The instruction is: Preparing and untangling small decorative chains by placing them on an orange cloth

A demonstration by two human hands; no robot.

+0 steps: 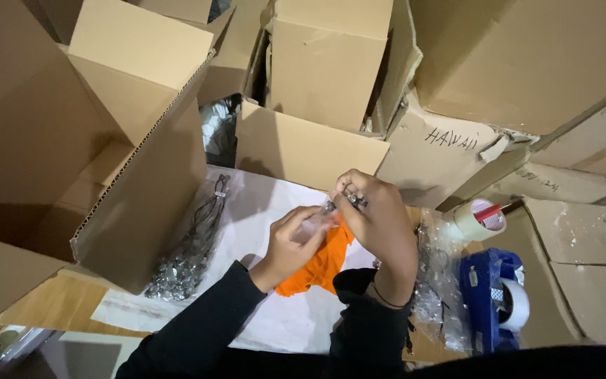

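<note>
Working over a white sheet (268, 210) spread on the worktop, both hands meet near the sheet's middle. The left hand (292, 242) is curled, thumb and fingers pressed against a small clear plastic bag (315, 226), which it pinches from below. The right hand (380, 217) arches over from the right side, its fingertips closed on a small metal item (351, 198) at the top of the bag; what exactly the item is cannot be told. An orange cloth (324, 263) lies directly under the two hands, partly covered by the wrists. Both forearms wear dark sleeves (205, 319).

Toward the left edge of the sheet lies a long heap of shiny metal pieces on dark cords (187, 260), touching the wall of an open cardboard box (142, 203). At the right edge of the sheet, just beside the right wrist, sits a clear bag of similar metal pieces (440, 288). Further right stands a blue tape dispenser (489, 302) loaded with a roll of clear tape (517, 305). A separate roll of tan tape (480, 219) rests behind the dispenser. Cardboard boxes (324, 63) close off the far edge of the worktop.
</note>
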